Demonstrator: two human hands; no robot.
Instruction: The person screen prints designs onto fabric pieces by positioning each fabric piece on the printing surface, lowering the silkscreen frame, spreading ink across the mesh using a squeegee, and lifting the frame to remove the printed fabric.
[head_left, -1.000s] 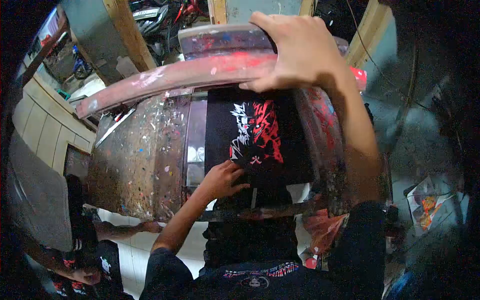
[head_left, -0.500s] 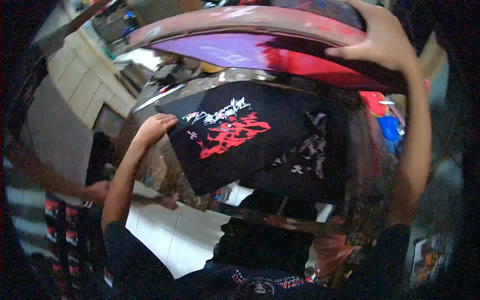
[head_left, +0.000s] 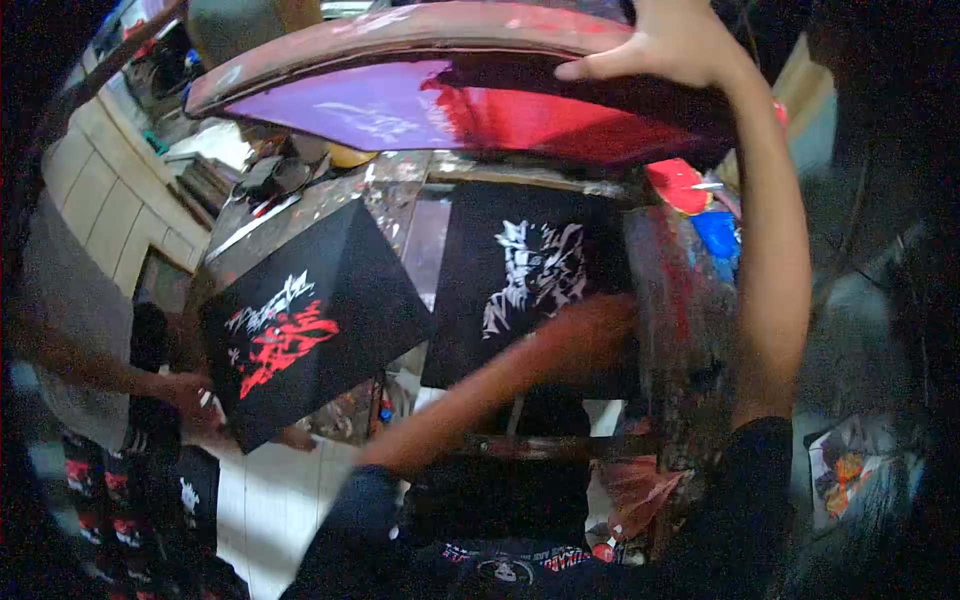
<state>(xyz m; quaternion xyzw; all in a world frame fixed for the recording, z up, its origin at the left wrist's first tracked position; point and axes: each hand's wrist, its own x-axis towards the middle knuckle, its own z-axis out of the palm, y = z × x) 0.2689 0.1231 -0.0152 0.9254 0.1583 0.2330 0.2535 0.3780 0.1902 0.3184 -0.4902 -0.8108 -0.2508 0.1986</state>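
My right hand [head_left: 685, 45] grips the rim of a raised silk-screen frame [head_left: 400, 30], thumb in front. The frame's tilted mesh [head_left: 350, 110] is lilac on the left and red on the right. Smeared by motion, my left hand [head_left: 605, 325] is over the lower right of a black fabric piece [head_left: 470, 240] with a white-grey print; I cannot tell if it touches it. To the left, a second black fabric piece [head_left: 375, 270] with a white and red print hangs tilted, a co-worker's hand [head_left: 190, 400] at its lower left edge.
A paint-stained table [head_left: 290, 215] lies under the work. Red [head_left: 680, 187] and blue [head_left: 717, 235] patches show at its right. Several black printed pieces [head_left: 110, 490] are at lower left. A reddish cloth [head_left: 640, 490] is near the front. White tiles [head_left: 275, 500] show below.
My left hand has left the red-printed piece and swung right. That piece has moved left to the co-worker's hands, uncovering the white-grey print. The raised frame appears further left in view.
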